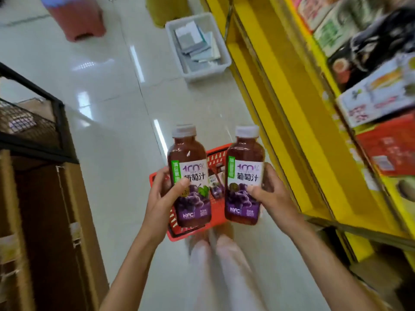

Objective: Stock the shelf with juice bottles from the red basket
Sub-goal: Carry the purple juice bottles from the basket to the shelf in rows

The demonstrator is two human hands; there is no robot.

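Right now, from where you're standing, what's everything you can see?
juice bottles: two, dark purple, white caps, held upright
basket: one, red, floor, under the held bottles
bottle in basket: at least one, purple, inside
shelf: one, yellow, right
boxed goods: several, mixed colours, on the shelf
bin: one, pale grey, floor ahead
stool: one, pink, far upper left
wire rack: one, black, left
cardboard boxes: brown, lower left
left hand: one, grips a bottle
right hand: one, grips the other

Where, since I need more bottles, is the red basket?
Head view, centre: the red basket sits on the floor below the two held bottles, left of the yellow shelf.
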